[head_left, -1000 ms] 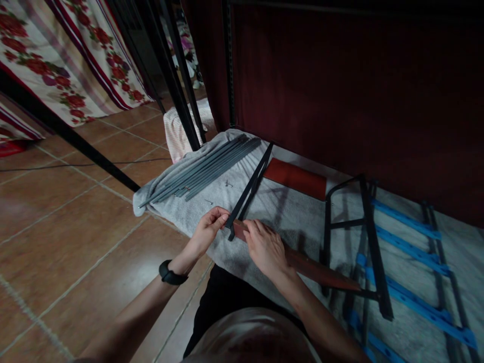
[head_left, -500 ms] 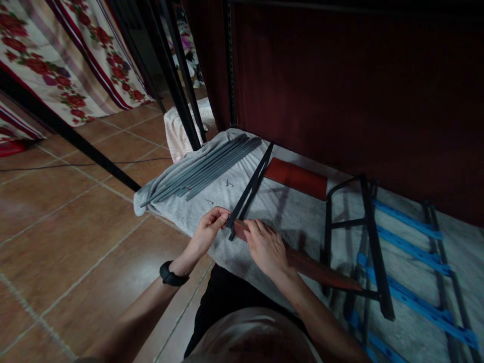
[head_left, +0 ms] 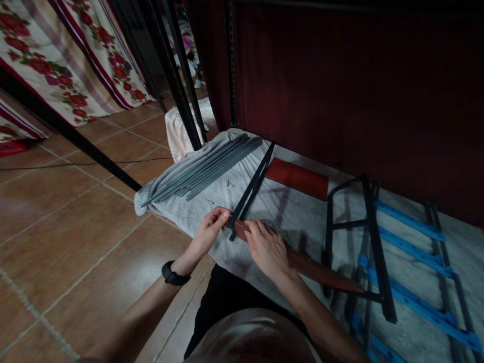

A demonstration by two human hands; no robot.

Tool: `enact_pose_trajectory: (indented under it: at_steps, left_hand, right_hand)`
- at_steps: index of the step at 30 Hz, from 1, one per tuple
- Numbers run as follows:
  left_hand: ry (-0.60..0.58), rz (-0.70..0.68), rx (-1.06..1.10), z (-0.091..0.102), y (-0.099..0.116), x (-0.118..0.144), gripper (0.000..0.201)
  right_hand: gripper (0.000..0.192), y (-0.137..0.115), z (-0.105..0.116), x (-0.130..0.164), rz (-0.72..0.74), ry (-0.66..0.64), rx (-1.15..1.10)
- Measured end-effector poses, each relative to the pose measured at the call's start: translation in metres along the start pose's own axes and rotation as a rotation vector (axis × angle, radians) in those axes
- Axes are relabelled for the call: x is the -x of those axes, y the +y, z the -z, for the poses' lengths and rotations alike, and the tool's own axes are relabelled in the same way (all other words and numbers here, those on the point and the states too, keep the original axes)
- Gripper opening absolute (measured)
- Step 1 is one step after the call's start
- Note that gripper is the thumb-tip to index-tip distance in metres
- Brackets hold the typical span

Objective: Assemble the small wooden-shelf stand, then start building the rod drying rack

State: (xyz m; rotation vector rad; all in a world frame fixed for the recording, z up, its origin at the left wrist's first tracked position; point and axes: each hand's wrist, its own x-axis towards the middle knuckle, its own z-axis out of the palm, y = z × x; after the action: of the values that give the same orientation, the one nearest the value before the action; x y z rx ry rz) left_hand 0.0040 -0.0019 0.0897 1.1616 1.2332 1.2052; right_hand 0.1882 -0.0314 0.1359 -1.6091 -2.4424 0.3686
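On the grey towel, the near end of the long black metal bar is pinched by the left hand while the reddish-brown wooden slat is pressed flat under the right hand, so both ends are best kept flush and steady.

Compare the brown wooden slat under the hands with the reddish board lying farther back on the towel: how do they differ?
The wooden slat is long and narrow; the reddish board is shorter and wider. The slat has the right hand resting on it and the left hand pinching a black bar at its end; the board lies untouched. Both lie on the grey towel.
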Motion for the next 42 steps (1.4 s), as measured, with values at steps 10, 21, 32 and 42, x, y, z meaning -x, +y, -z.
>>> enact_pose_trajectory:
  at_steps: [10,21,32,42]
  left_hand:
    - [-0.015,-0.017,-0.073,0.0,0.0,-0.0021,0.033]
    - [-0.031,0.007,-0.119,-0.0007,-0.0033,-0.0032,0.038]
    - [-0.043,-0.031,-0.147,-0.0011,-0.0048,-0.0009,0.035]
    - [-0.105,-0.152,-0.218,0.0059,-0.0057,-0.0027,0.026]
  right_hand:
    - [0.023,0.0011,-0.0033,-0.0003,0.003,0.016,0.01]
    - [0.022,0.0018,-0.0044,-0.0004,0.015,0.046,0.002]
    - [0.023,0.0021,-0.0045,-0.0004,0.035,0.051,0.003]
    - [0.027,0.0026,-0.0073,0.0012,0.033,0.059,0.058]
